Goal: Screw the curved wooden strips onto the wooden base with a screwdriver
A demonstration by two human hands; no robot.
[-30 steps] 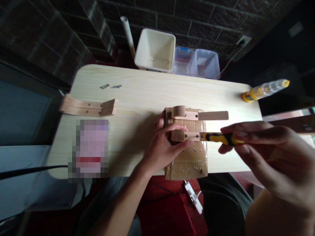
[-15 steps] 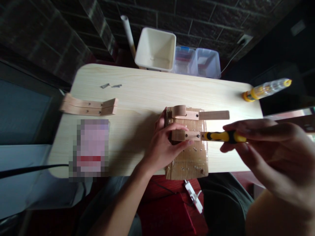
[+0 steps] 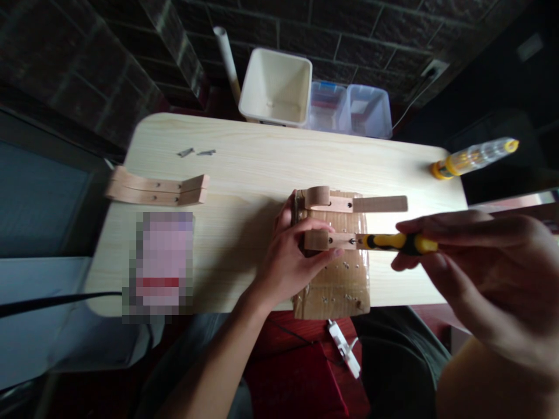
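My left hand grips the near wooden piece between thumb and fingers, holding it down on a taped cardboard box. My right hand is closed round a yellow and black screwdriver. Its tip points left at a dark hole in that piece; whether a screw is there I cannot make out. Just beyond lies another wooden piece, curled at its left end, with dark holes in its middle. Small holes pit the cardboard surface.
Two similar wooden pieces lie at the left of the table, with small metal screws behind them. A blurred-out item is nearer me. A clear yellow-ended tube stands at the right; a cream bin is beyond the table.
The screwdriver handle has turned a little in my right hand. My left hand and the wooden pieces have stayed put.
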